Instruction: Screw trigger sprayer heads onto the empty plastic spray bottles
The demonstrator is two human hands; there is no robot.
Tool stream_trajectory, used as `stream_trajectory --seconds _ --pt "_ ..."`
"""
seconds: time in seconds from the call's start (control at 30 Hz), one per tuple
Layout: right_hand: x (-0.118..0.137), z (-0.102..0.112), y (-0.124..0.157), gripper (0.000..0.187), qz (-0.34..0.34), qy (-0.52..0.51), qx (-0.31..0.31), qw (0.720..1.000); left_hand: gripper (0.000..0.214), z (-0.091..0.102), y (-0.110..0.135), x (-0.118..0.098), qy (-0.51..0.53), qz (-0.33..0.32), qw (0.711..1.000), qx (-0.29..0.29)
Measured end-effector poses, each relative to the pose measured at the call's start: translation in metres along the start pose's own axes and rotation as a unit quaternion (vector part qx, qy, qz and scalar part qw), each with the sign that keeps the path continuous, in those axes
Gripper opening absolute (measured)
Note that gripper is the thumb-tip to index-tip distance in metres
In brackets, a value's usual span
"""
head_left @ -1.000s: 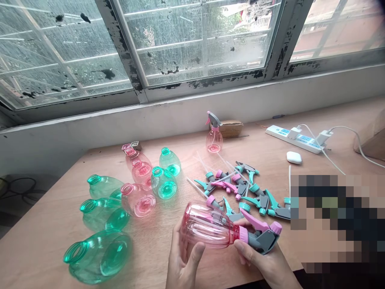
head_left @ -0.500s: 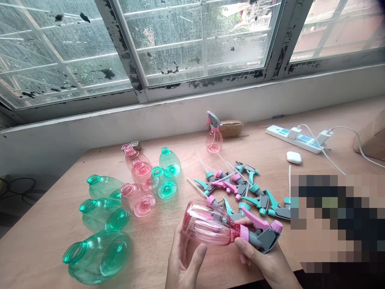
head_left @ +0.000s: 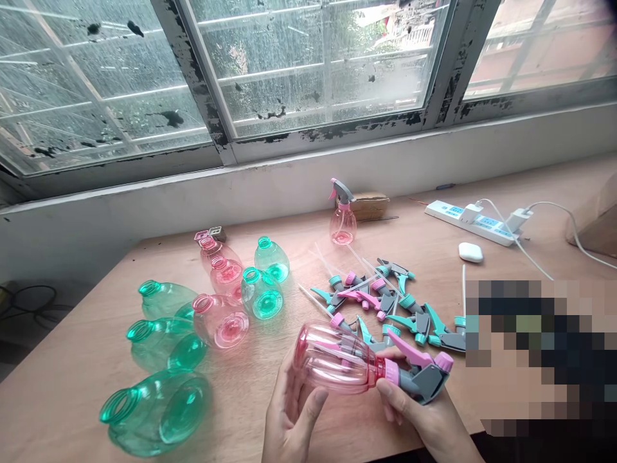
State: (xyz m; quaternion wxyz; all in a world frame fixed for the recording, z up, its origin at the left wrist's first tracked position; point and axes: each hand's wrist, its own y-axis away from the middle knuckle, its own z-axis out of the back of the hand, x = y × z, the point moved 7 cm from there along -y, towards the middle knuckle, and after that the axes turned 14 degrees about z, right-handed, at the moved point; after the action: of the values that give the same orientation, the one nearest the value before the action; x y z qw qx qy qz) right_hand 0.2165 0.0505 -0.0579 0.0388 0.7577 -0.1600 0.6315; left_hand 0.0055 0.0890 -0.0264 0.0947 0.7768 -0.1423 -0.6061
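A clear pink spray bottle (head_left: pixel 332 363) lies sideways in my two hands, its pink and grey trigger head (head_left: pixel 424 373) toward the right. My left hand (head_left: pixel 292 418) cups the bottle's base from below, with the thumb standing off its side. Thumb and fingers of my right hand (head_left: pixel 414 411) close round the pink collar (head_left: pixel 391 372), where the head meets the neck. Behind the bottle lies a pile of loose trigger heads (head_left: pixel 380 299) in grey, pink and teal, several with white tubes. Part of that pile is hidden by the bottle.
Open-necked green bottles (head_left: pixel 164 408) and pink bottles (head_left: pixel 222 321) stand or lie at the left. A complete pink spray bottle (head_left: pixel 342 225) stands by the wall near a cardboard piece (head_left: pixel 371 207). Toward the right are a power strip (head_left: pixel 467 222) and a white case (head_left: pixel 470 252).
My left hand has shifted very slightly left, its thumb a little farther from the bottle. The right hand and the bottle look unchanged.
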Motion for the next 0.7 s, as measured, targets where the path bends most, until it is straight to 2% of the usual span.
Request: stream_trajectory --seconds 0.1,0.2,0.37,0.57,0.7 --pt "0.0019 -0.0016 -0.0022 0.045 0.001 -0.029 0.004 1.0 0.063 0.0 -0.0007 0.003 -0.01 -0.002 1.0 0.011" --pt "0.0024 -0.0008 -0.0032 0.041 0.005 -0.046 -0.002 0.999 0.06 0.0034 -0.0005 0.006 -0.008 -0.013 1.0 -0.017" --pt "-0.0023 0.0013 -0.0022 0.04 0.008 -0.057 -0.009 0.998 0.061 0.0032 -0.0017 0.0084 -0.007 -0.016 1.0 -0.024" --pt "-0.0038 0.0019 -0.0017 0.041 0.015 -0.06 -0.017 0.998 0.057 0.0034 -0.0008 0.0078 -0.027 -0.027 0.999 -0.032" --pt "-0.0026 0.003 -0.0007 0.04 0.019 -0.078 -0.031 0.996 0.062 0.0006 0.0042 0.0039 -0.058 -0.052 0.997 -0.025"
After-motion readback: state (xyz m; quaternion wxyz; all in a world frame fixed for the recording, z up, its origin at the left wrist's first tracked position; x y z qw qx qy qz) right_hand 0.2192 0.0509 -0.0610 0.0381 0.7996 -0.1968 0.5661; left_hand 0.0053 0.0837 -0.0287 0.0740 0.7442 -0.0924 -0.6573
